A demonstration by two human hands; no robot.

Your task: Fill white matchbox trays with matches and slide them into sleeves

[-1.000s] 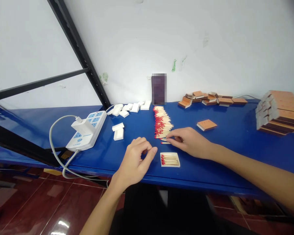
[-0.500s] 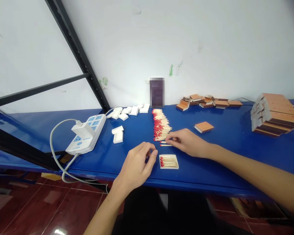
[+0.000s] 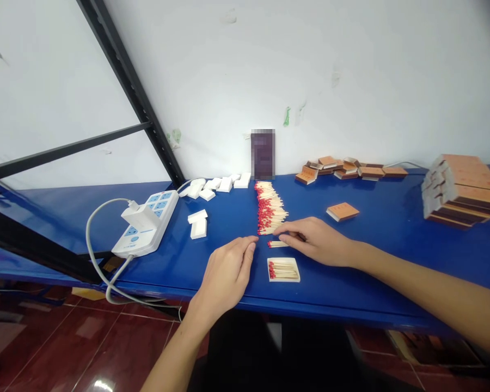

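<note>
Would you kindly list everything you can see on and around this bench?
table: one, blue, against white wall
match pile: one, red-tipped, table middle
loose matches: few, red-tipped, below pile
filled tray: one, white, near edge
white trays: several, left of pile
power strip: one, white-blue, table left
single matchbox: one, orange, right of pile
matchbox heap: one, orange, by wall
matchbox stack: one, orange, far right
dark object: one, blurred, against wall
frame bars: black, upper left
left hand: open, beside filled tray
right hand: fingertips at loose matches
</note>
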